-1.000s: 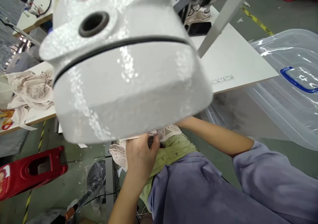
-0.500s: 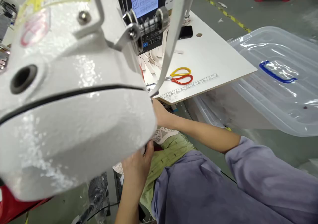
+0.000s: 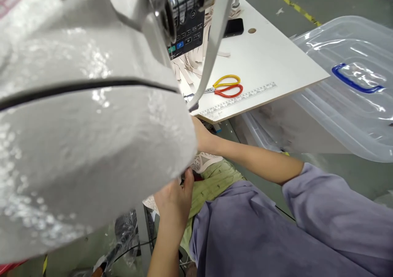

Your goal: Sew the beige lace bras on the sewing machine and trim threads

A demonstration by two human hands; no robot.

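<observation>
The big white head of a sewing machine [image 3: 123, 146] fills the left side and covers much of the work under it. At its lower edge my left hand [image 3: 174, 197] is closed with the thumb on top, on a pale lace fabric piece [image 3: 206, 161] that shows on both sides of it. My right hand [image 3: 203, 136] reaches in behind the machine head, above the lace; its fingers are hidden. Green cloth [image 3: 213, 183] lies over the lap beneath the lace. The needle area is out of sight.
On the white tabletop [image 3: 270, 52] lie scissors [image 3: 229, 91] with yellow and red handles, a black phone [image 3: 233, 27] and pale fabric strips [image 3: 192, 60]. A printed ruler scale runs along its edge. A control panel [image 3: 187, 35] stands behind. To the right is a clear lidded bin [image 3: 325, 117].
My view has shifted closer to the machine head, which now fills more of the picture. Both hands keep nearly the same place at the lace.
</observation>
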